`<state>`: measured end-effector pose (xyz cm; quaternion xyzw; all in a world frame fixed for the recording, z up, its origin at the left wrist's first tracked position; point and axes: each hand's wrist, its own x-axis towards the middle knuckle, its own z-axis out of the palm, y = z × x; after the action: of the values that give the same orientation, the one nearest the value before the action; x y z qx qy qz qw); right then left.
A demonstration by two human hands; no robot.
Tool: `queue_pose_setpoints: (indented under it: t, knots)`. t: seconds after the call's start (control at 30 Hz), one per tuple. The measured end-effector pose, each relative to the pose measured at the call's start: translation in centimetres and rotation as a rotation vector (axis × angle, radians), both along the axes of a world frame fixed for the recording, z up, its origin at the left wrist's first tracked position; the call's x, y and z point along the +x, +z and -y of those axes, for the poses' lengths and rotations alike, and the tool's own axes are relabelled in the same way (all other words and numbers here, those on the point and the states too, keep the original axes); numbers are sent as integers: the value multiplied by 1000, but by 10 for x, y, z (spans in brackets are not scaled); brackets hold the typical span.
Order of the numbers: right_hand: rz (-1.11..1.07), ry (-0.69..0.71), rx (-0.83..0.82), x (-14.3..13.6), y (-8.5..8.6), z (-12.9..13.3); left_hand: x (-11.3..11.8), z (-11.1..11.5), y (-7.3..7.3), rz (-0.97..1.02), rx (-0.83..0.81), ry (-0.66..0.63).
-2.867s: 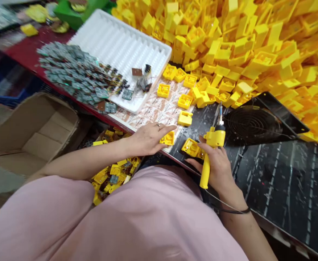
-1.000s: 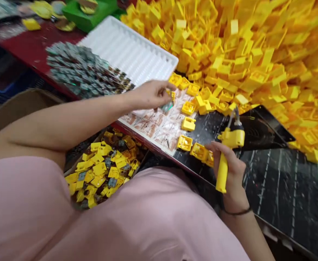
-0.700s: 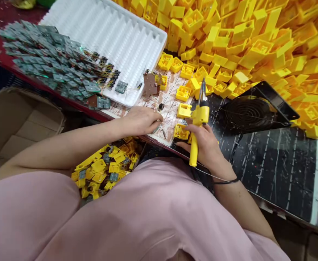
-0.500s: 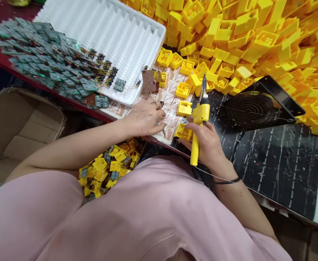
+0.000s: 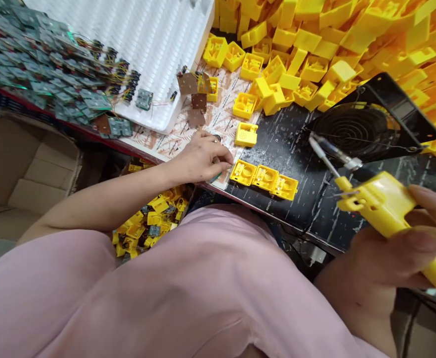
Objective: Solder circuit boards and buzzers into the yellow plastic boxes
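My right hand [image 5: 400,243] is wrapped round the yellow handle of a soldering iron [image 5: 382,199], raised at the right with its tip towards the upper left. Resting at the table's front edge, my left hand [image 5: 203,156] has its fingers curled and pinched together. A small green edge shows beneath its thumb, but what it holds is mostly hidden. Right of that hand, a row of three open yellow cases [image 5: 265,177] lies on the black mat. Another yellow case [image 5: 246,134] sits behind them. Brown-backed circuit boards [image 5: 198,102] lie just beyond my left fingers.
A white ribbed foam tray [image 5: 165,122] stands at the back left, beside a heap of green circuit boards [image 5: 53,74] with wires. A large pile of yellow cases [image 5: 314,40] fills the back right. A black fan [image 5: 352,127] stands before it. Below are a cardboard box [image 5: 35,174] and more yellow pieces [image 5: 158,204].
My right hand has swung the soldering iron right and up towards the camera, uncovering the row of yellow cases. My left hand stays near the table edge. The view has shifted slightly.
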<state>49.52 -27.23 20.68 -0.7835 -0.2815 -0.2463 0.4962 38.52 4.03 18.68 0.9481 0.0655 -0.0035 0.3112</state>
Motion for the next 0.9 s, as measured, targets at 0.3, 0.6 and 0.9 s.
queue_pose_setpoints:
  t: [0.3,0.6,0.9]
  knots:
    - [-62,204,108,7,-21,-11,13,14,4,12,121,4]
    - [37,514,-103,-5,-15,-17,29,17,17,-58,301,-110]
    - [183,567,-239,-1,-3,-34,41,13,27,-156,377,-197]
